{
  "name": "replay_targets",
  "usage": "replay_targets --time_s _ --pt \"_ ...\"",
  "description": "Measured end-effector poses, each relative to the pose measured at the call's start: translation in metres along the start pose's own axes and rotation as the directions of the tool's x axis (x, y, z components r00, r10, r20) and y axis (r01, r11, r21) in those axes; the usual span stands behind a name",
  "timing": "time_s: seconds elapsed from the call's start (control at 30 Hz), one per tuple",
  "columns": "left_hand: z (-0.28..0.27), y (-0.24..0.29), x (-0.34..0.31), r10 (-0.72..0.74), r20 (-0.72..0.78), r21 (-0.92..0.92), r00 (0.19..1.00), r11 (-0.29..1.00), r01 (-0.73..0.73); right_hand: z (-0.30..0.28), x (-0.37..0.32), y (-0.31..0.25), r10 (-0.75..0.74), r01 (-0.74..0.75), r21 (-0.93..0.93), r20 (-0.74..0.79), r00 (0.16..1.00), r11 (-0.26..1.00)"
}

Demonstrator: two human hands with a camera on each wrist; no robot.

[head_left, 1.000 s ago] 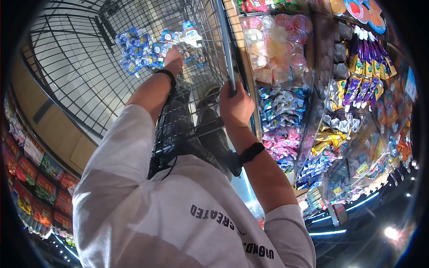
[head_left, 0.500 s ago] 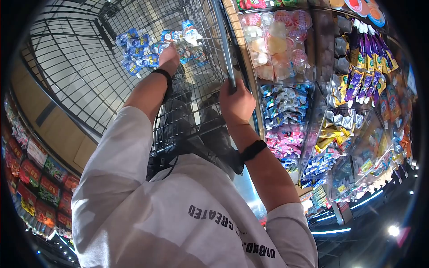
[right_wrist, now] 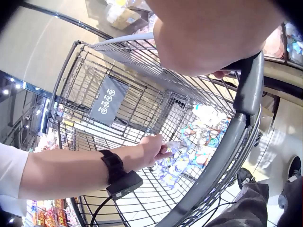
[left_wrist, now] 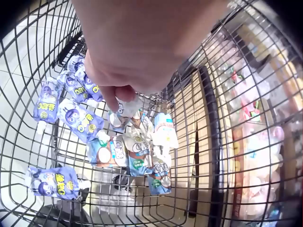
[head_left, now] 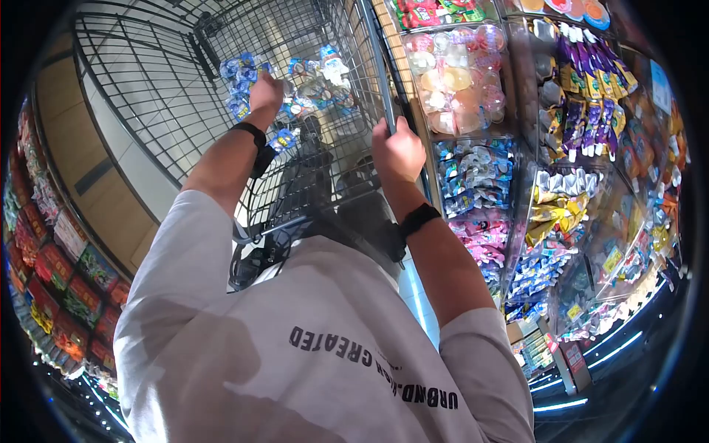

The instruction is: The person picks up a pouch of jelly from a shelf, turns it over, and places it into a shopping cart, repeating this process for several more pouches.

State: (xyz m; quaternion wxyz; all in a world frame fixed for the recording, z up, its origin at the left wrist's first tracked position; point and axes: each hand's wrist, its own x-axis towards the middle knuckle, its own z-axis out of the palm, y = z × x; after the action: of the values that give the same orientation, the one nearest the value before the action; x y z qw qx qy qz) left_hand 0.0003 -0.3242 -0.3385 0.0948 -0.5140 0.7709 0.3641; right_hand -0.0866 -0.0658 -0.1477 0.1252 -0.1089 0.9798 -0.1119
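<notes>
A person in a white T-shirt (head_left: 295,354) is standing at a wire shopping cart (right_wrist: 203,175) in a shop, and is reaching down into it. The left grip (head_left: 266,94), a bare hand, is closing its fingers on a pale pouch (left_wrist: 127,106), leaving only a small gap filled by the pouch; much of the pouch is hiding behind the hand. It is sitting inside the cart, between two loose groups. Purple-blue pouches (left_wrist: 80,122) are lying on one side, and blue, brown and white pouches (left_wrist: 139,151) are bunching on the other. One lone purple pouch (left_wrist: 54,183) is lying apart from its group. The right grip (head_left: 399,151) is curling round the cart's dark handle (right_wrist: 248,85). Beside the cart, a shelf display is showing clear cups (head_left: 461,77) and bright packets (head_left: 476,173).

The step in hand is seemingly the handling of one pouch among those in the cart; whether it is being picked up or set down, the pictures are not showing. The next move is probably calling for a light pinch, a clear path past the neighbouring pouches, and a steady right grip, since soft packs may be slipping or tipping over one another
</notes>
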Motion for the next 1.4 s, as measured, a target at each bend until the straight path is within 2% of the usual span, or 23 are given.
replay_targets --time_s 0.1,0.17,0.23,0.27,0.43,0.5,0.53,0.57,0.63,0.67,0.7,0.73,0.77,0.83,0.9,0.97,1.03,1.07,1.1,1.17,1.23,1.33,1.4 --pt "-0.009 0.001 -0.012 0.033 -0.107 0.025 0.994 0.999 -0.031 -0.006 -0.001 -0.002 -0.014 0.014 0.062 0.000 1.000 0.998" --pt "-0.023 0.005 -0.025 0.130 -0.155 0.019 0.979 0.991 -0.129 -0.011 0.000 -0.005 -0.024 0.024 0.042 -0.021 1.000 0.999" --pt "-0.042 0.019 -0.050 0.280 -0.230 0.016 0.932 0.959 -0.284 -0.013 -0.002 -0.003 -0.019 0.016 0.060 0.047 0.999 0.998" --pt "-0.055 0.030 -0.060 0.237 -0.168 -0.056 0.957 0.967 -0.250 -0.017 -0.002 -0.004 -0.012 0.006 0.053 0.099 0.995 0.999" --pt "-0.111 0.078 -0.139 0.363 -0.181 -0.060 0.914 0.924 -0.378 -0.028 -0.006 -0.001 -0.009 -0.004 0.109 0.117 0.993 0.994" --pt "-0.124 0.095 -0.167 0.480 -0.308 0.169 0.821 0.877 -0.449 -0.025 -0.004 0.005 -0.036 0.008 0.170 0.158 0.987 0.985" --pt "-0.131 0.106 -0.183 0.442 -0.333 0.179 0.833 0.897 -0.404 -0.025 -0.005 0.008 -0.059 0.025 0.197 0.171 0.983 0.980" --pt "-0.139 0.117 -0.202 0.508 -0.366 0.210 0.780 0.861 -0.462 -0.025 -0.006 0.014 -0.108 0.059 0.247 0.189 0.976 0.967" --pt "-0.150 0.123 -0.217 0.739 -0.375 0.266 0.560 0.664 -0.699 -0.025 -0.002 0.032 -0.235 0.096 0.425 0.288 0.928 0.900" --pt "-0.157 0.135 -0.236 0.749 -0.334 0.309 0.573 0.661 -0.684 -0.036 -0.006 0.037 -0.233 0.105 0.358 0.337 0.912 0.928" --pt "-0.160 0.143 -0.252 0.778 -0.352 0.244 0.520 0.613 -0.752 -0.052 -0.010 0.039 -0.232 0.119 0.292 0.392 0.890 0.949" --pt "-0.161 0.151 -0.270 0.757 -0.335 0.152 0.562 0.632 -0.760 -0.075 -0.014 0.042 -0.244 0.150 0.240 0.431 0.869 0.959" --pt "-0.161 0.155 -0.283 0.695 -0.293 0.048 0.656 0.696 -0.716 -0.084 -0.021 0.050 -0.309 0.190 0.325 0.371 0.876 0.927" --pt "-0.160 0.169 -0.313 0.711 -0.231 0.022 0.664 0.686 -0.727 -0.110 -0.041 0.066 -0.491 0.281 0.551 0.280 0.825 0.786" --pt "-0.152 0.179 -0.334 0.751 -0.192 0.002 0.631 0.643 -0.766 -0.115 -0.066 0.082 -0.628 0.465 0.655 0.019 0.778 0.596" --pt "-0.141 0.187 -0.347 0.785 -0.125 -0.076 0.606 0.602 -0.795 -0.165 -0.088 0.099 -0.699 0.295 0.770 0.256 0.668 0.565" --pt "-0.130 0.201 -0.365 0.820 -0.064 -0.140 0.569 0.557 -0.818 -0.162 -0.105 0.114 -0.711 0.252 0.824 0.235 0.663 0.508" --pt "-0.124 0.209 -0.375 0.822 -0.032 -0.158 0.568 0.557 -0.815 -0.162 -0.110 0.121 -0.707 0.235 0.833 0.238 0.666 0.501" --pt "-0.117 0.219 -0.384 0.856 -0.018 -0.149 0.517 0.509 -0.848 -0.165 -0.116 0.129 -0.705 0.217 0.842 0.242 0.667 0.494" --pt "-0.104 0.228 -0.390 0.862 0.073 -0.248 0.501 0.503 -0.828 -0.169 -0.122 0.147 -0.682 0.180 0.854 0.246 0.689 0.489" --pt "-0.093 0.240 -0.400 0.832 0.226 -0.493 0.506 0.546 -0.677 -0.168 -0.128 0.166 -0.663 0.145 0.864 0.251 0.705 0.482" --pt "-0.083 0.257 -0.415 0.723 0.511 -0.397 0.465 0.678 -0.618 -0.153 -0.135 0.192 -0.596 0.109 0.918 0.154 0.788 0.382" --pt "-0.077 0.257 -0.416 0.703 0.561 -0.373 0.437 0.686 -0.625 -0.151 -0.140 0.205 -0.577 0.101 0.924 0.142 0.804 0.368"
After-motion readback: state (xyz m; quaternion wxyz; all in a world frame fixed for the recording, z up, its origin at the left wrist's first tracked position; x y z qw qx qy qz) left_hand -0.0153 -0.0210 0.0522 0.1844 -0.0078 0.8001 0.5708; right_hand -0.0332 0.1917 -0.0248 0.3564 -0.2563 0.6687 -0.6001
